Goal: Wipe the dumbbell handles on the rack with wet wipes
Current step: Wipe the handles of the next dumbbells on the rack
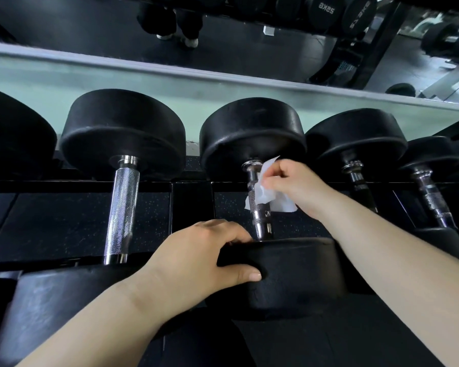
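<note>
Black round-headed dumbbells lie in a row on the rack, their chrome handles pointing toward me. My right hand pinches a white wet wipe against the upper part of the middle dumbbell's handle. My left hand grips the near head of that same dumbbell, fingers over its top edge and thumb on its face. To the left, a knurled chrome handle is bare. Two more handles lie to the right.
A pale wall ledge runs behind the rack, with a mirror above reflecting the floor, a person's legs and more dumbbells. Speckled black floor shows between the rack rails. Another dumbbell head sits at the far left.
</note>
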A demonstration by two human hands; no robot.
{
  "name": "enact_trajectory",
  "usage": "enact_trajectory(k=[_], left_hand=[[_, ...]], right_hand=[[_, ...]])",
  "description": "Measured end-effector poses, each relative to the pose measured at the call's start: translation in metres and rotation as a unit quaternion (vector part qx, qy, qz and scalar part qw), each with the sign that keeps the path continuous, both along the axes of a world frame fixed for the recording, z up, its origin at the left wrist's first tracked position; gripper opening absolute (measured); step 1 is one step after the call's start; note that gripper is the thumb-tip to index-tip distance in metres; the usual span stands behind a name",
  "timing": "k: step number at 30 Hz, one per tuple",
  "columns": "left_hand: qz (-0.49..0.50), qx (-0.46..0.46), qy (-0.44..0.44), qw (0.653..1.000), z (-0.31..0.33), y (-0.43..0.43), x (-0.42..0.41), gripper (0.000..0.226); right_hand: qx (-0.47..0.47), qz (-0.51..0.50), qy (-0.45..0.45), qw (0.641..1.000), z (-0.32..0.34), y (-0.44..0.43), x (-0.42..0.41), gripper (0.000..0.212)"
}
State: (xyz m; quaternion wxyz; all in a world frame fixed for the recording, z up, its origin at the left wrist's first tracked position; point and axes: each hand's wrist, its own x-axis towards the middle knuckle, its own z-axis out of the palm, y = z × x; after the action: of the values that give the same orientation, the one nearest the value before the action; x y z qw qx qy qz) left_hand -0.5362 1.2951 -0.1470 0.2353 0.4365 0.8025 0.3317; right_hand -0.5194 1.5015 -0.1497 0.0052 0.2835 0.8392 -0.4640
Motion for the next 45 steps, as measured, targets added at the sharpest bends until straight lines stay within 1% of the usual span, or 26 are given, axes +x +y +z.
enact_trajectory(k=[2,5,7,8,10,13,16,17,19,20,22,23,24,25,26,29,31,32,34,35,37,38,40,42,43,45], left_hand=[[-0.002,-0.002,-0.002,1.0,0.001,0.0,0.0,0.037],[-0.007,-0.002,0.002,1.0,0.0,0.001,-0.001,0.038],[-0.006,-0.001,0.0,1.0,0.0,0.0,-0.001,0.039],[-0.006,-0.001,0.001,1.0,0.0,0.0,-0.001,0.039],[-0.007,0.004,0.007,1.0,-0.001,-0.001,0.0,0.038],[-0.009,0.017,0.019,1.0,-0.002,-0.002,0.0,0.036],[0.03,0.046,0.028,0.998,-0.006,-0.001,-0.004,0.05],[0.069,0.087,0.024,0.994,-0.007,0.0,-0.005,0.056],[0.154,0.186,0.007,0.971,-0.009,0.001,-0.006,0.062],[0.176,0.206,-0.015,0.963,-0.007,0.001,-0.007,0.065],[0.155,0.181,-0.116,0.964,-0.002,0.001,-0.01,0.063],[0.13,0.163,-0.172,0.963,0.001,0.001,-0.012,0.054],[0.114,0.154,-0.207,0.959,0.003,0.001,-0.013,0.041],[0.114,0.138,-0.216,0.96,0.004,0.0,-0.014,0.029],[0.126,0.119,-0.217,0.961,0.005,0.001,-0.015,0.022],[0.159,0.089,-0.251,0.951,0.011,0.004,-0.017,0.017],[0.168,0.084,-0.274,0.943,0.02,0.009,-0.022,0.013],[0.164,0.08,-0.297,0.937,0.025,0.013,-0.025,0.014],[0.136,0.074,-0.385,0.91,0.034,0.023,-0.028,0.016],[0.122,0.069,-0.425,0.894,0.038,0.027,-0.028,0.016],[0.117,0.064,-0.456,0.88,0.039,0.037,-0.028,0.018],[0.129,0.065,-0.449,0.882,0.037,0.041,-0.029,0.014],[0.165,0.051,-0.403,0.899,0.032,0.046,-0.035,0.006],[0.204,-0.007,-0.331,0.921,0.025,0.05,-0.052,0.006],[0.226,-0.041,-0.301,0.925,0.021,0.051,-0.058,0.008],[0.254,-0.093,-0.262,0.927,0.009,0.055,-0.067,0.021]], right_hand=[[-0.008,0.047,-0.022,0.999,0.003,-0.001,0.001,0.015],[-0.019,0.161,-0.106,0.981,0.006,0.003,0.019,0.016],[0.035,0.17,-0.134,0.976,0.008,0.003,0.026,0.017],[0.07,0.152,-0.114,0.979,0.009,0.004,0.025,0.021],[0.129,0.098,-0.021,0.987,0.017,0.001,0.017,0.027],[0.148,0.055,0.11,0.981,0.032,-0.008,0.006,0.021],[0.132,0.08,0.142,0.978,0.035,-0.022,0.008,0.027],[0.122,0.097,0.136,0.978,0.036,-0.027,0.012,0.029],[0.099,0.131,0.12,0.979,0.039,-0.035,0.022,0.036],[0.08,0.147,0.118,0.979,0.042,-0.039,0.026,0.039],[0.036,0.172,0.129,0.976,0.045,-0.048,0.031,0.041],[0.016,0.181,0.135,0.974,0.045,-0.053,0.033,0.041],[0.004,0.186,0.14,0.973,0.045,-0.057,0.034,0.04],[0.001,0.185,0.141,0.973,0.045,-0.06,0.034,0.038],[0.003,0.179,0.14,0.974,0.046,-0.061,0.036,0.035],[0.048,0.162,0.137,0.976,0.049,-0.056,0.048,0.029],[0.051,0.136,0.141,0.979,0.048,-0.054,0.057,0.03],[0.052,0.119,0.145,0.981,0.045,-0.056,0.06,0.033],[0.103,0.087,0.15,0.979,0.036,-0.06,0.062,0.036],[0.141,0.081,0.152,0.975,0.033,-0.061,0.061,0.034],[0.173,0.082,0.168,0.967,0.031,-0.062,0.059,0.021],[0.172,0.063,0.181,0.966,0.03,-0.061,0.06,0.019],[0.174,-0.044,0.207,0.962,0.027,-0.057,0.071,0.023],[0.212,-0.13,0.2,0.948,0.022,-0.054,0.082,0.018],[0.222,-0.141,0.172,0.949,0.019,-0.055,0.087,0.012],[0.224,-0.135,0.128,0.957,0.014,-0.055,0.09,0.009]])
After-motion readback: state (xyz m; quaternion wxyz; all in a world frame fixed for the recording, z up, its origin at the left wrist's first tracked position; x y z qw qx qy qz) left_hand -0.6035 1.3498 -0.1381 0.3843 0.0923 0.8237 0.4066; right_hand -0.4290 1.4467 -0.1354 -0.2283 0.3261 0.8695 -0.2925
